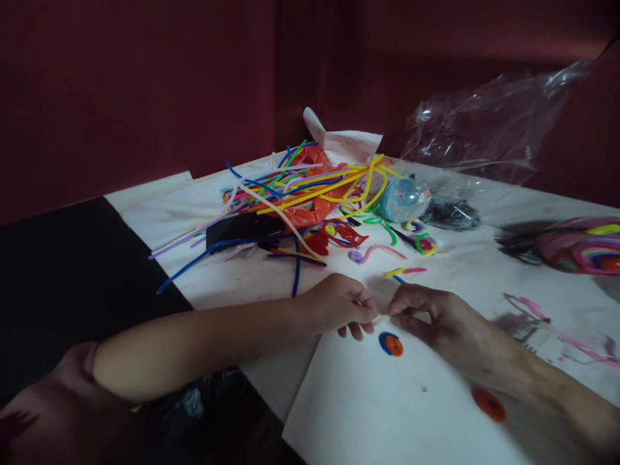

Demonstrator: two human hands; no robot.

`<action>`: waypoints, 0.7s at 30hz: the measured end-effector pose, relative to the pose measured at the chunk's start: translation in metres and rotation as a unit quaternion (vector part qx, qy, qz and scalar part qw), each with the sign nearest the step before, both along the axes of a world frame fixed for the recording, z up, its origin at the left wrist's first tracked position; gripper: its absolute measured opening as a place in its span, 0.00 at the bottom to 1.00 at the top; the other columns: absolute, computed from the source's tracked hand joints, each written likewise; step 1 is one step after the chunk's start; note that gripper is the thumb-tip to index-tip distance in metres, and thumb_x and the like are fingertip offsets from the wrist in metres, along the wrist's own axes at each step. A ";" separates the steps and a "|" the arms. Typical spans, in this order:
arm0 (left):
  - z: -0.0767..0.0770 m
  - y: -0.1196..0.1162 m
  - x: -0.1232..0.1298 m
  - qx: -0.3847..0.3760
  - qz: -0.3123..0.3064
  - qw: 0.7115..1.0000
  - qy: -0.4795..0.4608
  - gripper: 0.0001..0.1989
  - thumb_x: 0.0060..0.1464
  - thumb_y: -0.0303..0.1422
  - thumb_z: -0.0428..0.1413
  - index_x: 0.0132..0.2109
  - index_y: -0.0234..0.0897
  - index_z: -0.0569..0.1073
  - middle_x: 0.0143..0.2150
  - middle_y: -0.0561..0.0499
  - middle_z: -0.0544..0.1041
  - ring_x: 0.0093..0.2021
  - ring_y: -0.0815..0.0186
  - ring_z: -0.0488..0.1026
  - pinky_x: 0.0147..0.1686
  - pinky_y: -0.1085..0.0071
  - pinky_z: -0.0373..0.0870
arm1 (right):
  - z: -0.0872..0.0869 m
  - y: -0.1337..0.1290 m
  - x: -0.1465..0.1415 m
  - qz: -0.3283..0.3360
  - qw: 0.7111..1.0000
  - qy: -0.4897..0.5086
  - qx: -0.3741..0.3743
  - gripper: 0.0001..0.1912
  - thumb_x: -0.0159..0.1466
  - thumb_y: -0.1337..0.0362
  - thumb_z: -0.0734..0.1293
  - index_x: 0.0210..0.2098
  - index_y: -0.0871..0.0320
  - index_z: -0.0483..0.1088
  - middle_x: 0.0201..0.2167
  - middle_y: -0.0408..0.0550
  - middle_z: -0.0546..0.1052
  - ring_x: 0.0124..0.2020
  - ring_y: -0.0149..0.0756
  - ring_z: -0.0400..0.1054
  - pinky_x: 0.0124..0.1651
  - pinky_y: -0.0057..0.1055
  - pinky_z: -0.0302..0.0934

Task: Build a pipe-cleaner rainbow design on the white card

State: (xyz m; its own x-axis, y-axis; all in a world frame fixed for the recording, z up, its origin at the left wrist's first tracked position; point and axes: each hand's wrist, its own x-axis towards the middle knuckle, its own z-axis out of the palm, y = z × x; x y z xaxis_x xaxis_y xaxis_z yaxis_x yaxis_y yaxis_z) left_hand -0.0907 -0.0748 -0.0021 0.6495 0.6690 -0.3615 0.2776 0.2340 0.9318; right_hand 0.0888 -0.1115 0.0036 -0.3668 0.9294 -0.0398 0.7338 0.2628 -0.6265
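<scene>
My left hand (346,305) and my right hand (433,311) meet over a white sheet of paper (358,400), thumbs and forefingers pinched. Between their fingertips is a small pale piece (383,318), blurred and mostly covered, its kind unclear. Just below the fingers lies a coil of orange and blue pipe cleaner (391,344). Another coil, orange-red (489,404), rests near my right forearm. Beyond the hands are a short yellow and pink pipe cleaner (405,272) and a pink one with a purple curl (378,253).
A heap of coloured pipe cleaners (300,184) fills the back of the white table. Beside it stand a clear plastic dome (404,197) and a clear plastic bag (479,129). At far right is a multicoloured coiled piece (581,248). Dark red walls (145,97) rise behind.
</scene>
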 end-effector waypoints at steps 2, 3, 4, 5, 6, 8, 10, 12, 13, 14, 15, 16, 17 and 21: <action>-0.001 0.000 -0.005 0.133 -0.001 0.990 0.049 0.02 0.45 0.25 0.51 0.29 0.31 0.68 0.24 0.55 0.70 0.21 0.75 0.65 0.21 0.79 0.59 | -0.003 0.002 0.003 0.024 0.999 -0.026 0.005 0.14 0.60 0.57 0.55 0.28 0.57 0.67 0.28 0.46 0.70 0.27 0.35 0.63 0.28 0.29 0.58; -0.002 -0.001 -0.007 0.190 -0.003 0.980 0.060 0.04 0.45 0.24 0.51 0.30 0.31 0.69 0.25 0.54 0.71 0.24 0.75 0.66 0.23 0.79 0.60 | -0.004 0.003 0.004 0.036 0.999 -0.034 0.010 0.14 0.60 0.57 0.55 0.27 0.57 0.67 0.28 0.45 0.70 0.28 0.35 0.63 0.29 0.29 0.58; -0.004 -0.003 -0.009 0.234 -0.012 0.970 0.063 0.05 0.45 0.25 0.51 0.31 0.31 0.71 0.26 0.54 0.71 0.26 0.74 0.67 0.26 0.79 0.60 | -0.005 0.004 0.004 0.050 0.998 -0.042 0.016 0.14 0.60 0.58 0.55 0.27 0.57 0.67 0.29 0.45 0.70 0.28 0.35 0.63 0.30 0.28 0.58; -0.005 -0.004 -0.010 0.267 -0.026 0.961 0.064 0.06 0.45 0.25 0.51 0.32 0.31 0.72 0.27 0.53 0.72 0.28 0.74 0.67 0.27 0.79 0.60 | -0.006 0.005 0.004 0.063 0.997 -0.050 0.022 0.14 0.61 0.59 0.55 0.27 0.57 0.68 0.29 0.45 0.70 0.29 0.34 0.63 0.31 0.28 0.58; -0.007 -0.005 -0.010 0.292 -0.043 0.953 0.066 0.07 0.46 0.25 0.50 0.33 0.32 0.72 0.27 0.53 0.73 0.29 0.73 0.68 0.28 0.79 0.60 | -0.007 0.006 0.003 0.074 0.995 -0.058 0.027 0.14 0.61 0.60 0.55 0.28 0.57 0.68 0.30 0.45 0.69 0.29 0.33 0.63 0.31 0.27 0.57; -0.011 -0.007 -0.009 0.334 -0.075 0.937 0.069 0.08 0.47 0.26 0.50 0.35 0.33 0.73 0.28 0.53 0.74 0.30 0.73 0.68 0.29 0.79 0.60 | -0.007 0.007 0.001 0.087 0.993 -0.074 0.032 0.13 0.61 0.62 0.56 0.28 0.56 0.69 0.30 0.44 0.69 0.30 0.33 0.63 0.32 0.26 0.57; -0.015 -0.008 -0.006 0.375 -0.090 0.920 0.069 0.09 0.47 0.27 0.50 0.35 0.34 0.73 0.28 0.53 0.73 0.30 0.73 0.68 0.29 0.78 0.59 | -0.006 0.008 -0.001 0.100 0.991 -0.086 0.034 0.12 0.61 0.63 0.56 0.29 0.55 0.70 0.30 0.44 0.69 0.31 0.32 0.63 0.32 0.25 0.56; -0.018 -0.007 -0.004 0.412 -0.099 0.903 0.070 0.08 0.48 0.29 0.51 0.36 0.34 0.73 0.28 0.53 0.73 0.30 0.72 0.67 0.29 0.78 0.59 | -0.004 0.007 -0.003 0.111 0.988 -0.096 0.040 0.10 0.61 0.65 0.57 0.29 0.55 0.70 0.30 0.43 0.68 0.31 0.32 0.63 0.30 0.24 0.56; -0.019 -0.007 -0.004 0.428 -0.103 0.895 0.072 0.08 0.48 0.29 0.51 0.35 0.35 0.73 0.29 0.53 0.72 0.30 0.72 0.67 0.30 0.78 0.59 | -0.004 0.006 -0.003 0.114 0.987 -0.101 0.045 0.10 0.60 0.66 0.58 0.28 0.54 0.70 0.29 0.42 0.68 0.31 0.31 0.63 0.30 0.23 0.55; -0.020 -0.006 -0.003 0.441 -0.108 0.888 0.075 0.07 0.47 0.29 0.52 0.35 0.35 0.72 0.29 0.53 0.72 0.31 0.72 0.67 0.31 0.78 0.59 | -0.004 0.005 -0.004 0.115 0.987 -0.105 0.050 0.10 0.59 0.68 0.58 0.28 0.54 0.70 0.29 0.42 0.68 0.30 0.31 0.63 0.29 0.23 0.55; -0.021 -0.006 -0.003 0.452 -0.114 0.881 0.079 0.07 0.47 0.29 0.52 0.35 0.35 0.72 0.29 0.53 0.72 0.31 0.72 0.67 0.32 0.77 0.59 | -0.004 0.004 -0.004 0.112 0.986 -0.107 0.055 0.10 0.58 0.70 0.58 0.28 0.54 0.69 0.28 0.41 0.68 0.30 0.30 0.63 0.29 0.22 0.55; -0.022 -0.006 -0.003 0.461 -0.119 0.876 0.082 0.07 0.47 0.28 0.52 0.35 0.36 0.72 0.29 0.53 0.71 0.32 0.71 0.66 0.33 0.77 0.59 | -0.005 0.003 -0.004 0.108 0.987 -0.107 0.058 0.10 0.57 0.71 0.58 0.27 0.55 0.69 0.28 0.41 0.68 0.30 0.30 0.63 0.29 0.22 0.54; -0.023 -0.006 -0.003 0.468 -0.122 0.871 0.085 0.07 0.47 0.29 0.52 0.35 0.36 0.73 0.29 0.53 0.71 0.32 0.71 0.66 0.33 0.77 0.59 | -0.005 0.003 -0.004 0.102 0.987 -0.107 0.057 0.10 0.57 0.71 0.58 0.26 0.55 0.69 0.28 0.41 0.68 0.29 0.30 0.63 0.28 0.22 0.54; -0.025 -0.007 -0.002 0.498 -0.127 0.853 0.096 0.08 0.49 0.30 0.51 0.36 0.36 0.73 0.30 0.52 0.71 0.32 0.70 0.66 0.32 0.75 0.59 | -0.008 0.004 -0.001 0.079 0.993 -0.083 0.019 0.09 0.58 0.67 0.57 0.27 0.56 0.67 0.28 0.41 0.69 0.27 0.30 0.63 0.28 0.23 0.55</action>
State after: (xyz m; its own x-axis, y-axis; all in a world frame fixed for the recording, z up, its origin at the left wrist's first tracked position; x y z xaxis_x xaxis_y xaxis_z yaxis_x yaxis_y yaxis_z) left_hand -0.0932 -0.0821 -0.0270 0.8114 0.5535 0.1876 0.3715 -0.7363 0.5656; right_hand 0.0876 -0.1075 -0.0043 -0.5000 0.8626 -0.0772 0.7736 0.4047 -0.4876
